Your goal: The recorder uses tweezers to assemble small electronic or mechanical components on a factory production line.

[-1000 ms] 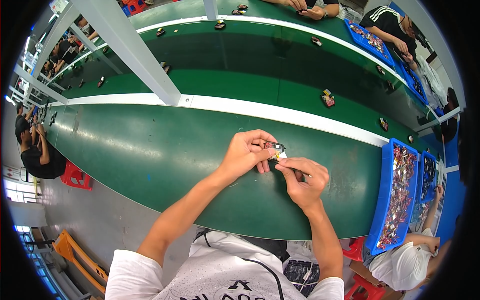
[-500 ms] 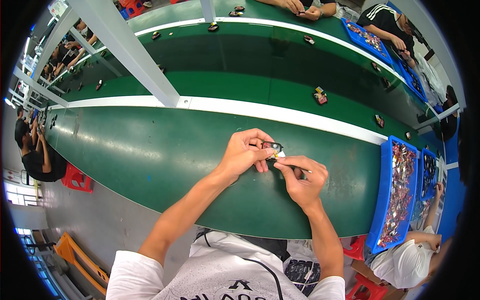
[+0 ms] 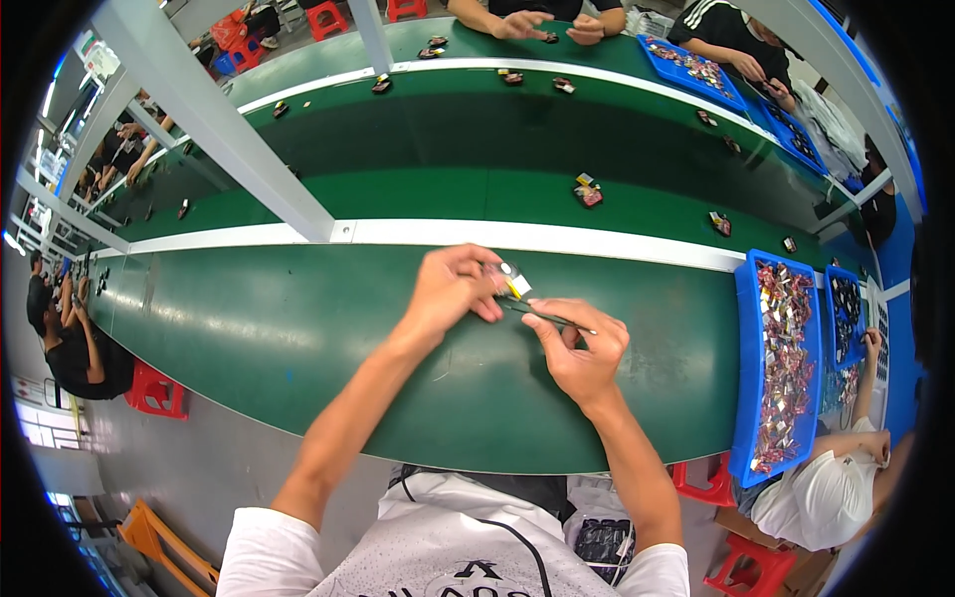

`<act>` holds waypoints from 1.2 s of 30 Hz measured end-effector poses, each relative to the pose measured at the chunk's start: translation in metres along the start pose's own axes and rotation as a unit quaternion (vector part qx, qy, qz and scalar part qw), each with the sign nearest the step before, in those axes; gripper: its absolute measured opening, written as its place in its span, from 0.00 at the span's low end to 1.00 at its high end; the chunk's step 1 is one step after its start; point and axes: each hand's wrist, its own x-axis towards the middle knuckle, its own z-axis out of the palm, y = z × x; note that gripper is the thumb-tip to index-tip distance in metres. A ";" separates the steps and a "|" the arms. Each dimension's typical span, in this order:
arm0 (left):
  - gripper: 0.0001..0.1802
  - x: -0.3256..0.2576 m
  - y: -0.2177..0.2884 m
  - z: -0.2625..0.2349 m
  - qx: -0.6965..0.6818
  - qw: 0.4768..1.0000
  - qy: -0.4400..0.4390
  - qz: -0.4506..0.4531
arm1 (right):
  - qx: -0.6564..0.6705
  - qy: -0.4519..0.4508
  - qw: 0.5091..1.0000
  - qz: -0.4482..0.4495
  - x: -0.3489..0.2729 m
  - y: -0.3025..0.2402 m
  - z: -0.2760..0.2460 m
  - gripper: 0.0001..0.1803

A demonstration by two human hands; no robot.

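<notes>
Above the green worktable, my left hand (image 3: 445, 298) pinches a small dark-cased electronic device (image 3: 507, 270) between thumb and fingers. A white and yellow piece (image 3: 520, 286) sticks out at the device's right side; finer detail is too small to make out. Close by on the right, my right hand (image 3: 587, 350) is closed round thin dark tweezers (image 3: 563, 320). Their tips point left, just below the device, and I cannot tell whether they touch it. Both forearms reach in from the lower edge.
A blue tray (image 3: 745, 398) of small reddish parts stands at the table's right end, beside a second blue tray (image 3: 834, 343) of black pieces. Beyond a white rail (image 3: 477, 234), a green belt (image 3: 418, 189) carries several similar devices. Co-workers sit around; a grey post (image 3: 249, 149) rises at left.
My right hand has drawn the tweezer tips slightly down and away from the device. The device has tilted in my left hand. The whole view has shifted a little.
</notes>
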 end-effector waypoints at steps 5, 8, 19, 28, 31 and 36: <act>0.14 0.085 0.016 -0.047 0.048 0.978 0.161 0.120 | -0.002 0.051 0.999 0.020 0.004 0.001 -0.007 0.09; 0.14 0.120 0.028 -0.067 0.205 0.935 0.258 0.127 | -0.006 0.042 0.999 -0.004 0.003 0.001 -0.008 0.10; 0.08 0.140 0.018 0.034 0.326 0.932 0.114 0.109 | -0.012 0.028 0.997 -0.070 0.001 0.009 -0.014 0.10; 0.19 0.148 0.030 0.090 0.227 0.967 0.118 0.011 | -0.045 0.009 0.998 -0.044 0.003 0.007 -0.026 0.09; 0.21 0.152 0.029 0.091 0.221 0.967 0.127 0.026 | -0.024 0.027 0.997 -0.075 0.002 0.011 -0.024 0.10; 0.17 0.157 0.026 0.085 0.210 0.965 0.158 -0.006 | -0.036 0.009 0.997 -0.067 0.001 0.008 -0.024 0.09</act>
